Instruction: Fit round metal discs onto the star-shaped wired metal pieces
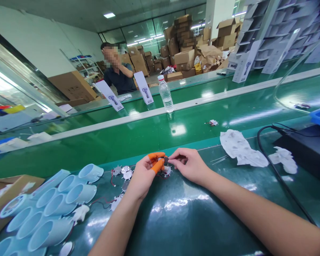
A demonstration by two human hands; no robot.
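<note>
Over the green workbench (181, 220): a small dark piece (166, 160), near a white spoked disc (166, 171).
Left hand (146, 172): orange finger cots (158, 166) on thumb and forefinger, pinching the piece.
Right hand (188, 164): thumb and forefinger at the piece's edge; cannot tell whether they grip it.
Left side: more spoked discs (127, 174), then light-blue cylinders (81, 194).
Far side: clear water bottle (165, 95), seated co-worker (121, 81).
</note>
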